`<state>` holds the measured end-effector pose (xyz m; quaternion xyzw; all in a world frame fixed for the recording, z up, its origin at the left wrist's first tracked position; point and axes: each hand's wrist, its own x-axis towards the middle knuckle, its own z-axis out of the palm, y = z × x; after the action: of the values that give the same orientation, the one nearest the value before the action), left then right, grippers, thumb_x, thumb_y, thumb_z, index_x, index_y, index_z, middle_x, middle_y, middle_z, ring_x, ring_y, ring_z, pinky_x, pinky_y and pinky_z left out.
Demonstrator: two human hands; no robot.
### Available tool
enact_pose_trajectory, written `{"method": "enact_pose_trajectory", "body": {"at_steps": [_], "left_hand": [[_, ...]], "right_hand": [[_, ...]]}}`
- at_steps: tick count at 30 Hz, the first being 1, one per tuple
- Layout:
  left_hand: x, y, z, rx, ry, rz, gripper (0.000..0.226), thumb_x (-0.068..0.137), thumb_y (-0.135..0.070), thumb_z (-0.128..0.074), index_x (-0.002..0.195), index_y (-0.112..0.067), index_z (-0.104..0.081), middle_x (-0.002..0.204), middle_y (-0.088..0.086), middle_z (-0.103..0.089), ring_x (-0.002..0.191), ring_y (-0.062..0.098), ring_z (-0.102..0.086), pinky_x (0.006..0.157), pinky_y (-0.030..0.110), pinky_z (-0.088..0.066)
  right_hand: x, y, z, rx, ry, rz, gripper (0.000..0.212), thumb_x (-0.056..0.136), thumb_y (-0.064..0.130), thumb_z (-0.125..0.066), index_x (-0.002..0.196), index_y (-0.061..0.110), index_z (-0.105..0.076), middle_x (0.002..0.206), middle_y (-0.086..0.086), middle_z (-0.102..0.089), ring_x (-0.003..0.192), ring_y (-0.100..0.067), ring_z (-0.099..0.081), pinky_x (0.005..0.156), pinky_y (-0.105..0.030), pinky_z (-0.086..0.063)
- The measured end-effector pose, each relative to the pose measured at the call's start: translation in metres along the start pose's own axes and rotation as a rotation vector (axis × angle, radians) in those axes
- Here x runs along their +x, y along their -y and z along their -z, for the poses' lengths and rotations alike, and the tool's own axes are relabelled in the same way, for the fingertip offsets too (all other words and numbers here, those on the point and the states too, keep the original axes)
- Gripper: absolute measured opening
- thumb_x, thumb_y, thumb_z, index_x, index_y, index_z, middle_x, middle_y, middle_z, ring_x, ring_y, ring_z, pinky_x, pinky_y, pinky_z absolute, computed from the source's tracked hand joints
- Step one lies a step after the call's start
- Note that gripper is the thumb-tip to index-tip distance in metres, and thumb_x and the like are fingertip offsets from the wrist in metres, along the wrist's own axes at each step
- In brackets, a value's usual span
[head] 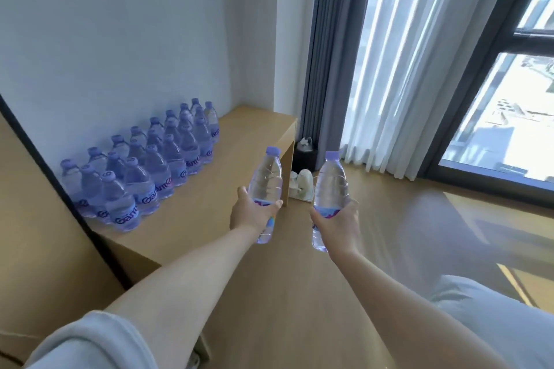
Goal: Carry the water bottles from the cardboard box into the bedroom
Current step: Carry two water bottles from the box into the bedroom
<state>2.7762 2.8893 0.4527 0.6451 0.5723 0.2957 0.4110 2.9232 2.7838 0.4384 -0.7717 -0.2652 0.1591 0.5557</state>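
Note:
My left hand [250, 213] grips a clear water bottle [266, 177] with a purple cap, held upright in the air near the front edge of a low wooden table [239, 141]. My right hand [337, 225] grips a second, matching bottle [331, 180], also upright, over the floor to the right of the table. Several more bottles [150, 165] with purple labels stand in rows on the table along the white wall. No cardboard box is in view.
A wooden panel with a dark edge [45, 189] stands at the left. Grey and white curtains [374, 69] hang before a big window [509, 114]. A dark bin [304, 154] and pale slippers [302, 184] lie on the wood floor beside the table.

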Motion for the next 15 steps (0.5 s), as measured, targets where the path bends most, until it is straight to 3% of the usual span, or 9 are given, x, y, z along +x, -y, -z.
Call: {"method": "enact_pose_trajectory", "body": {"at_steps": [3, 7, 12, 15], "left_hand": [[0.055, -0.003, -0.022, -0.010, -0.009, 0.026, 0.068, 0.069, -0.053, -0.078, 0.112, -0.022, -0.036, 0.099, -0.002, -0.056, 0.090, 0.026, -0.059, 0.072, 0.030, -0.044], [0.141, -0.004, -0.048, -0.050, 0.007, 0.055, 0.063, 0.068, -0.051, -0.079, 0.105, -0.021, -0.037, 0.094, -0.004, -0.055, 0.084, 0.021, -0.058, 0.069, 0.029, -0.045], [0.253, -0.012, -0.063, -0.115, -0.050, 0.165, 0.064, 0.070, -0.049, -0.078, 0.109, -0.018, -0.038, 0.099, 0.001, -0.058, 0.085, 0.023, -0.062, 0.072, 0.032, -0.051], [0.313, -0.021, -0.065, -0.185, -0.105, 0.196, 0.061, 0.071, -0.046, -0.078, 0.109, -0.021, -0.037, 0.100, 0.001, -0.060, 0.085, 0.022, -0.062, 0.072, 0.031, -0.050]], "right_hand": [[0.055, -0.005, -0.031, 0.012, 0.044, 0.011, 0.061, 0.071, 0.030, -0.078, 0.120, 0.017, -0.044, 0.102, 0.001, -0.060, 0.084, -0.018, -0.063, 0.071, -0.033, -0.051], [0.138, -0.014, -0.080, -0.012, 0.099, 0.028, 0.061, 0.071, 0.031, -0.078, 0.119, 0.018, -0.044, 0.105, 0.001, -0.059, 0.084, -0.017, -0.063, 0.068, -0.031, -0.049], [0.239, -0.004, -0.148, -0.024, 0.178, 0.002, 0.049, 0.072, 0.031, -0.079, 0.104, 0.025, -0.042, 0.079, 0.009, -0.059, 0.067, -0.005, -0.062, 0.055, -0.024, -0.044], [0.291, 0.007, -0.190, -0.056, 0.254, 0.016, 0.049, 0.073, 0.030, -0.078, 0.102, 0.023, -0.039, 0.089, 0.008, -0.055, 0.077, -0.013, -0.061, 0.058, -0.026, -0.043]]}}
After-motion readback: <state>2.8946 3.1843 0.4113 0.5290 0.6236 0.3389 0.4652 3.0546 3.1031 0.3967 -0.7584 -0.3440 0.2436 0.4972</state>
